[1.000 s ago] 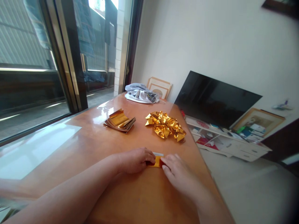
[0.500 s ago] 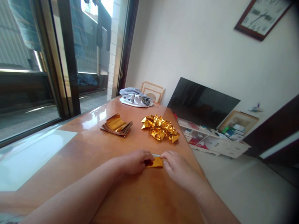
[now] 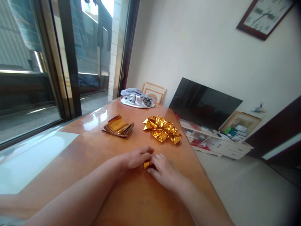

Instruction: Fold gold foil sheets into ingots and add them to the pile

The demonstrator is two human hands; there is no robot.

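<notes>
From your head camera, you look down a glossy orange wooden table [image 3: 145, 204], with your 2 forearms reaching in from the bottom of the view. Your left hand [image 3: 137, 158] and your right hand [image 3: 166, 172] are together, closed from both sides on a small folded gold foil piece [image 3: 146, 164]. Only a sliver of the piece shows between them, so its full shape is hidden. It sits low over the table, between your hands, though you cannot tell whether it touches the surface.

Ahead of your hands lie 2 gold items, well apart from each other. On the left is a stack of gold foil sheets [image 3: 118, 130] with curling edges, and on the right is a heap of creased gold foil [image 3: 162, 129]. At the far end of the table sits a bundled grey and white cloth [image 3: 136, 101], with picture frames [image 3: 154, 92] standing behind it.

To your left is a glass sliding door [image 3: 28, 94]. To your right, beyond the table, a black flat-screen TV [image 3: 204, 103] leans above a low white cabinet [image 3: 216, 146], and a wall clock [image 3: 264, 18] hangs high up.
</notes>
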